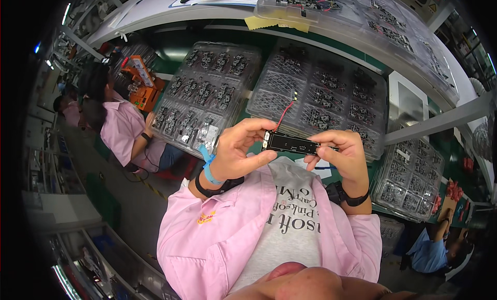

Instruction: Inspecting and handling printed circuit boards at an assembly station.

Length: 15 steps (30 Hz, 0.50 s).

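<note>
Assembly line bench, green worktop (173, 48), white shelf (155, 10) above, co-workers in pink and blue alongside.
Clear plastic blister trays (207, 95) on the worktop hold rows of small black modules; more trays (409, 178) at right. Left hand (239, 150) and right hand (341, 155) each pinch shut on one end of a narrow black circuit board (292, 142), held level at chest height over the trays; red wire (284, 115) rises from it.

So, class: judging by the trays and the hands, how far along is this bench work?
Done: the left clear tray looks filled with small dark parts. In hand: both the left hand and right hand grip a black board with a red wire. Left: the middle tray shows several empty pockets.
</note>
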Each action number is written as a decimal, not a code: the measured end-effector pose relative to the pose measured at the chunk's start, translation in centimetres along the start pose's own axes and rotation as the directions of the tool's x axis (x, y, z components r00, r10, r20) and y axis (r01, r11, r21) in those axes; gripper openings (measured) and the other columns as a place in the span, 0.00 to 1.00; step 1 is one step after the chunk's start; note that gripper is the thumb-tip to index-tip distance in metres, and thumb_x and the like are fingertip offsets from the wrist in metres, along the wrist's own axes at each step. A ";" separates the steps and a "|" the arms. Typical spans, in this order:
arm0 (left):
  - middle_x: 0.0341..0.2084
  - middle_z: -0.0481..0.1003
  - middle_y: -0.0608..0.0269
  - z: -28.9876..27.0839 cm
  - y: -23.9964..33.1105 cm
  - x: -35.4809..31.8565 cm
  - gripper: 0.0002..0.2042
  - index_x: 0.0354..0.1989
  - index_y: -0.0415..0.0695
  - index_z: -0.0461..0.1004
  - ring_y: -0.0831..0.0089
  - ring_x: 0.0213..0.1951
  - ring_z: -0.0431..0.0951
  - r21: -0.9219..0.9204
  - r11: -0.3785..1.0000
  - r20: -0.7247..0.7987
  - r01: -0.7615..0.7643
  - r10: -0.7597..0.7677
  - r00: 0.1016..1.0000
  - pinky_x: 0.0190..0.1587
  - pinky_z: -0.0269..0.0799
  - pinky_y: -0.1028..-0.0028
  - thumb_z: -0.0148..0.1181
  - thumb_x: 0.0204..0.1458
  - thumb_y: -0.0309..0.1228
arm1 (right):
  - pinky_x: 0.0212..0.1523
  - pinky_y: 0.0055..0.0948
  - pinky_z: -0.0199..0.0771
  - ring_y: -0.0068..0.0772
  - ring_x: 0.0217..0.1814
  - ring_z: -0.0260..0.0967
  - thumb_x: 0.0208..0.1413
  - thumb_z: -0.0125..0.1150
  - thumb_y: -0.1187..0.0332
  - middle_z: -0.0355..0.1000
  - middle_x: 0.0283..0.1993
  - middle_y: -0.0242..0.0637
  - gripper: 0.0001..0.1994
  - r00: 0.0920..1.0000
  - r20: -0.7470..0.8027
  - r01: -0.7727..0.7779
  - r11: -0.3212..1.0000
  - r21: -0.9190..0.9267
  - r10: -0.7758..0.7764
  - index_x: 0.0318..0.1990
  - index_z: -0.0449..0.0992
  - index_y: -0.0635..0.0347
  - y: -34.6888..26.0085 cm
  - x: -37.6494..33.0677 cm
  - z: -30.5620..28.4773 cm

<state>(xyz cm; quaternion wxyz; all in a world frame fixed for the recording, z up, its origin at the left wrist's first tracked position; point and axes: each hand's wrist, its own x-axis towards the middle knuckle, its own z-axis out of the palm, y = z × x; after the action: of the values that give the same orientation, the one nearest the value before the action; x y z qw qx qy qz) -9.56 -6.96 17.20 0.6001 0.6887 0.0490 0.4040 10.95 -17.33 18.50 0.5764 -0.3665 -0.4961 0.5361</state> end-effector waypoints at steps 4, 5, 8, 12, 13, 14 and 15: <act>0.39 0.69 0.54 0.4 -0.4 0.3 0.22 0.46 0.31 0.62 0.72 0.38 0.71 -0.012 1.000 -0.015 -0.013 0.013 1.000 0.41 0.68 0.77 0.58 0.40 0.17 | 0.26 0.21 0.71 0.31 0.26 0.72 0.49 0.51 0.76 0.72 0.28 0.46 0.10 0.999 -0.036 0.003 1.000 0.008 -0.003 0.39 0.70 0.72 0.2 0.0 -0.2; 0.39 0.69 0.54 0.3 -0.6 0.4 0.22 0.46 0.31 0.62 0.72 0.38 0.71 -0.016 1.000 -0.014 -0.010 0.010 1.000 0.41 0.68 0.77 0.58 0.40 0.17 | 0.25 0.22 0.71 0.33 0.24 0.72 0.49 0.50 0.76 0.71 0.27 0.46 0.10 0.998 -0.069 0.004 1.000 0.008 -0.003 0.38 0.70 0.72 0.4 -0.1 -0.3; 0.38 0.69 0.51 -0.5 -1.4 0.5 0.22 0.47 0.31 0.61 0.69 0.38 0.72 0.181 0.983 0.066 -0.006 -0.007 0.998 0.42 0.67 0.75 0.57 0.41 0.17 | 0.24 0.23 0.71 0.33 0.23 0.71 0.49 0.49 0.75 0.71 0.27 0.46 0.10 0.996 -0.049 -0.079 0.997 0.027 0.080 0.37 0.70 0.73 1.2 0.5 -0.9; 0.36 0.71 0.51 -1.0 -3.4 1.5 0.21 0.47 0.33 0.63 0.69 0.37 0.73 0.444 0.896 0.148 -0.014 -0.057 0.987 0.40 0.69 0.75 0.56 0.41 0.17 | 0.26 0.21 0.70 0.29 0.23 0.70 0.50 0.49 0.75 0.71 0.27 0.44 0.10 0.965 0.036 -0.261 0.961 0.089 0.259 0.38 0.71 0.72 4.0 1.9 -3.4; 0.36 0.71 0.51 -0.9 -4.3 1.9 0.21 0.47 0.33 0.63 0.69 0.37 0.73 0.429 0.903 0.161 -0.030 -0.045 0.986 0.40 0.69 0.75 0.56 0.41 0.17 | 0.27 0.20 0.69 0.27 0.23 0.69 0.50 0.49 0.75 0.71 0.27 0.42 0.10 0.960 0.024 -0.281 0.950 0.139 0.281 0.38 0.71 0.72 5.6 2.2 -4.5; 0.36 0.71 0.51 -0.9 -5.2 1.9 0.21 0.48 0.34 0.63 0.69 0.37 0.73 0.451 0.891 0.104 0.047 -0.105 0.989 0.40 0.69 0.75 0.55 0.41 0.17 | 0.27 0.20 0.69 0.25 0.23 0.69 0.51 0.49 0.74 0.72 0.26 0.40 0.10 0.953 0.021 -0.300 0.935 0.188 0.302 0.38 0.71 0.71 7.0 2.7 -5.8; 0.35 0.71 0.51 -0.9 -5.9 1.6 0.21 0.48 0.34 0.63 0.69 0.37 0.73 0.470 0.874 0.039 0.126 -0.163 0.986 0.39 0.69 0.75 0.55 0.41 0.18 | 0.27 0.20 0.69 0.25 0.23 0.69 0.51 0.49 0.74 0.72 0.26 0.40 0.10 0.954 0.017 -0.298 0.939 0.174 0.299 0.38 0.71 0.71 8.3 3.3 -7.5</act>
<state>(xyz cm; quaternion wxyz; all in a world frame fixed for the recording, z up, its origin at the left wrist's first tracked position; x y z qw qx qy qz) -6.56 -3.71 12.84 0.4474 0.8219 0.1724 0.3075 15.83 -12.03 9.39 0.5208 -0.3882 -0.3829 0.6569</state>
